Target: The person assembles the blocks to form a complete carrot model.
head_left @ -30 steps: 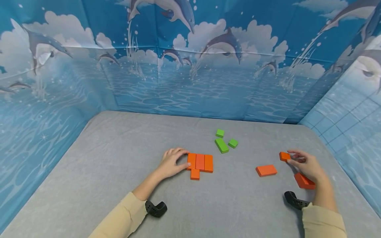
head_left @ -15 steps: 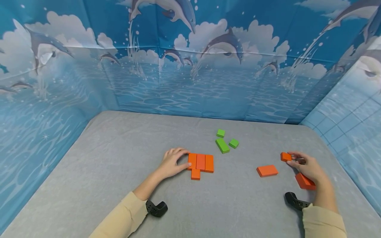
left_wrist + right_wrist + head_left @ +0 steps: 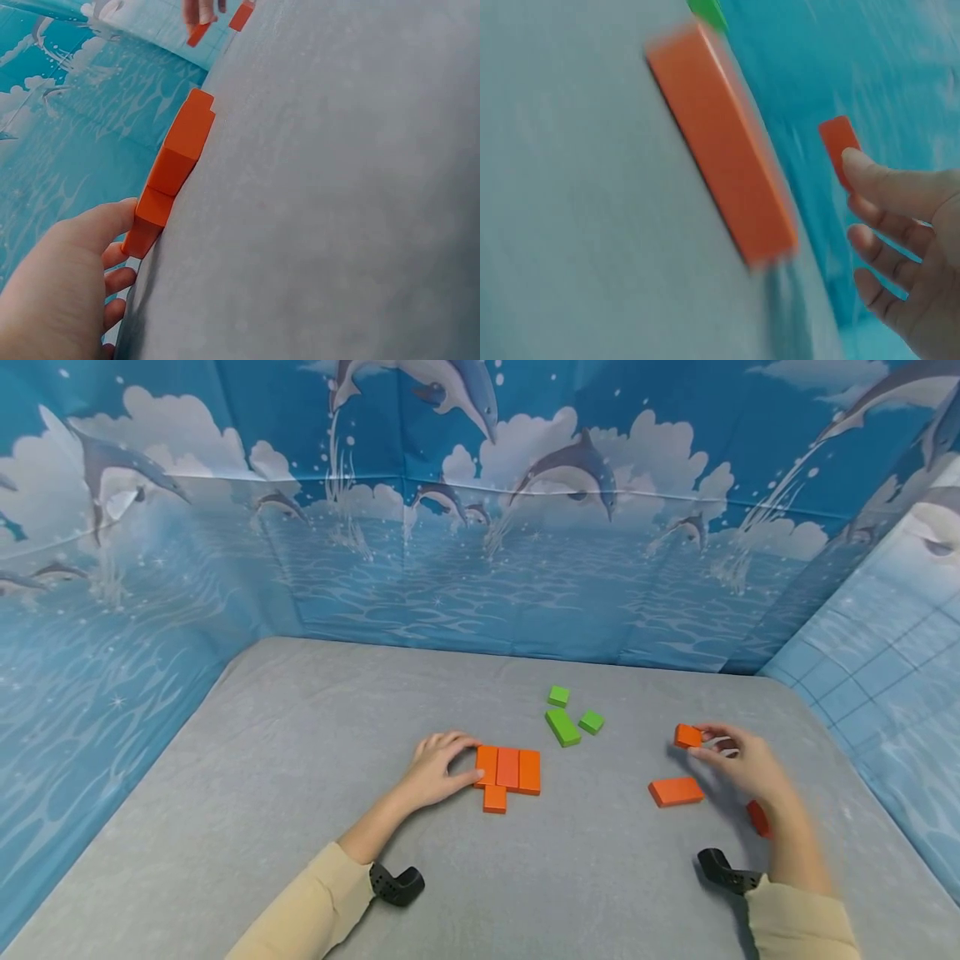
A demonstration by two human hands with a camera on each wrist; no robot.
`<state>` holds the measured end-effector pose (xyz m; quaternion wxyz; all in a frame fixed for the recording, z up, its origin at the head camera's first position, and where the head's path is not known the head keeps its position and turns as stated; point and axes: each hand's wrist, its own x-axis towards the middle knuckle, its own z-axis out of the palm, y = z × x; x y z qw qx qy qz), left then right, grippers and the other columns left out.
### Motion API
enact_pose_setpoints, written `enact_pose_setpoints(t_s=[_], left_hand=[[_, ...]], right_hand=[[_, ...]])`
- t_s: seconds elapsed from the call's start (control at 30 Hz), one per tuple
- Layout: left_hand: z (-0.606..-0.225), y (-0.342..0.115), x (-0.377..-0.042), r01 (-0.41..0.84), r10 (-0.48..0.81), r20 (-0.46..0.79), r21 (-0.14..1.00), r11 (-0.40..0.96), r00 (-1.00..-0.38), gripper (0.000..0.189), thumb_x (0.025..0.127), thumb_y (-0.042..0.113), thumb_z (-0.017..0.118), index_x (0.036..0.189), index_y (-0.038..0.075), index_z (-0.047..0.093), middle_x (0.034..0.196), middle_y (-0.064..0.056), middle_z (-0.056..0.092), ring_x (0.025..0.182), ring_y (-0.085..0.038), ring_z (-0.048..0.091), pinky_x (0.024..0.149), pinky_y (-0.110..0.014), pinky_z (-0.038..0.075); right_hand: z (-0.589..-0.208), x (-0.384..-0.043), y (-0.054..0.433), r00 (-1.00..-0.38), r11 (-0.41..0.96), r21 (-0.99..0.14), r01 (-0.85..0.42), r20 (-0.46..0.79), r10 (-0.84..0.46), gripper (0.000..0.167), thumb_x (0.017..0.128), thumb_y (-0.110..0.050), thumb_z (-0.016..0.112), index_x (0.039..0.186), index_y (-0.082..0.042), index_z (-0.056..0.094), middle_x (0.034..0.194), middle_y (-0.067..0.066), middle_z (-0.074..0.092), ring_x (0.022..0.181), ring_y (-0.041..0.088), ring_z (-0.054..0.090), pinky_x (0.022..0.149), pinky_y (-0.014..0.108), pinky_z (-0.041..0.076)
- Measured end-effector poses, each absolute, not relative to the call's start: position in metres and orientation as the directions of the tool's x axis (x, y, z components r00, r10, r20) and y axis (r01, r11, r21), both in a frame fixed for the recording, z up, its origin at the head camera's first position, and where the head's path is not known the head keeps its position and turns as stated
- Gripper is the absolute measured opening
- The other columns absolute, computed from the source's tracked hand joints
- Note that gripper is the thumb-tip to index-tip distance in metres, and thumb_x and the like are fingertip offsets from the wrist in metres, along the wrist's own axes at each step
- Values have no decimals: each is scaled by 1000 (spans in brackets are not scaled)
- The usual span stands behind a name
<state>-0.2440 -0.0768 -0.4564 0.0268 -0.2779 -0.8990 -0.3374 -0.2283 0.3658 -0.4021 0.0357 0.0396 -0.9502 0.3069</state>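
In the head view, three long orange blocks lie side by side, with a small orange block against their front edge. My left hand holds the leftmost long block, thumb at its near corner and fingertips at its far one. In the left wrist view, the thumb lies against the row's end. My right hand pinches another small orange block between thumb and fingers, raised above the table. Below that hand lies a loose long orange block.
A red-orange block shows partly behind the right forearm. Two small green blocks and a long green block lie farther back on the grey tabletop. A dolphin-print curtain encloses the far side.
My right hand has lifted the small orange block and carried it leftward, away from the red-orange block. My left hand stays at the row.
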Motion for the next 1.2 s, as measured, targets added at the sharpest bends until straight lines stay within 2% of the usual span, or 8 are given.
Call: enact_pose_setpoints(t_s=[0.13, 0.27, 0.4, 0.63, 0.93, 1.2], left_hand=[[-456, -77, -244, 520, 482, 240, 595, 613, -843, 46, 86, 36, 61, 125, 15, 54, 129, -7, 49, 120, -29, 37, 101, -52, 18], [-456, -77, -243, 521, 480, 246, 602, 605, -842, 45, 85, 35, 62, 124, 14, 55, 128, -8, 49, 119, -30, 38, 101, -52, 18], [-456, -77, -244, 516, 478, 241, 604, 608, -845, 45, 85, 36, 61, 124, 14, 55, 128, -8, 50, 119, -30, 38, 101, -52, 18], [-457, -77, -244, 516, 471, 249, 606, 606, -846, 45, 85, 36, 62, 124, 15, 56, 127, -7, 50, 119, -29, 38, 101, -52, 19], [-459, -77, -246, 514, 465, 251, 597, 616, -849, 44, 85, 37, 61, 123, 16, 56, 126, -5, 51, 117, -28, 39, 100, -51, 19], [-460, -77, -246, 508, 460, 246, 593, 625, -853, 44, 85, 38, 61, 123, 17, 56, 126, -5, 51, 117, -28, 39, 100, -50, 20]], right_hand=[[-398, -231, 333, -987, 766, -624, -154, 127, -94, 45, 87, -26, 63, 119, 3, 52, 105, 19, 54, 87, 25, 50, 66, 33, 44], [-395, -230, 300, -976, 721, -658, -219, 159, -151, 41, 85, -23, 66, 115, 2, 55, 101, 15, 57, 80, 16, 49, 66, 24, 44], [-393, -226, 269, -965, 682, -684, -260, 167, -200, 39, 83, -20, 68, 114, 2, 56, 98, 14, 57, 79, 15, 50, 68, 22, 44], [-398, -213, 226, -949, 602, -747, -283, 126, -289, 36, 80, -13, 70, 111, 0, 58, 94, 12, 58, 74, 18, 49, 59, 26, 42], [-412, -196, 186, -905, 567, -746, -350, 114, -410, 32, 77, -11, 73, 106, -4, 59, 89, 6, 57, 72, 12, 48, 54, 23, 41], [-421, -189, 168, -892, 574, -724, -383, 127, -434, 28, 77, -10, 73, 101, -5, 60, 86, 4, 56, 68, 12, 47, 54, 23, 41]])
